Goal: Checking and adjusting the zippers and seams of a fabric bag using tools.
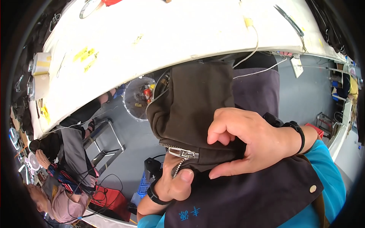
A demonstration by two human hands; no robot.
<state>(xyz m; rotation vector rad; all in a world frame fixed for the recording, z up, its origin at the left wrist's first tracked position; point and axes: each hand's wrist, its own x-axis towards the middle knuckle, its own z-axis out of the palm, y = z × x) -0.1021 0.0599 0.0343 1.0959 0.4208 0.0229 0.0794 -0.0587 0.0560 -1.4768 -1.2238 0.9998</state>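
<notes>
A dark brown garment with a metal zipper lies across my lap, its upper part reaching the table edge. The silver zipper slider sits at the near left corner, with its teeth bending round below it. My left hand is closed on the garment just under the slider, thumb in front; the other fingers are mostly hidden behind cloth. Over the garment's near right part is my right hand, thumb and bent fingers apart, with nothing visibly pinched between their tips.
A white table curves across the top, with snips at its far right. Below it stands a lined waste bin with scraps. To the left sits another person near a metal-legged stool and a red crate.
</notes>
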